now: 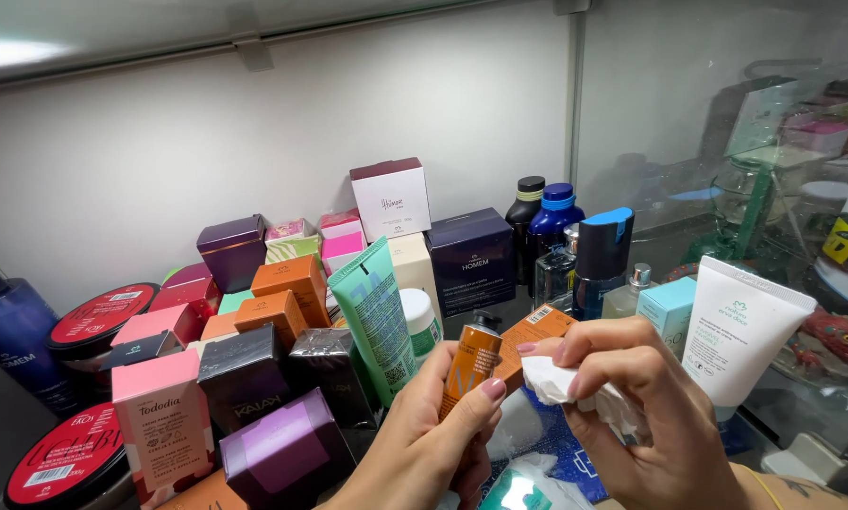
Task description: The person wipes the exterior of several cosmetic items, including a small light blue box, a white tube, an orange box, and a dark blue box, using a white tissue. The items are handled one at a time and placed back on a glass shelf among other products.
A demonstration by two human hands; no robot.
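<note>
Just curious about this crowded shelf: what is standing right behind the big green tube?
Behind the green tube stands a cream box, with a white and maroon box resting on top of it. The tube covers the cream box's lower left part, so what it stands on cannot be seen.

1. Orange tube (471, 364): glossy plastic, smooth.
2. White wipe (575, 389): soft crumpled paper or cloth (can't tell).
3. Purple box (278, 451): cardboard under shiny film.
4. White tube (740, 331): matt plastic.
</note>
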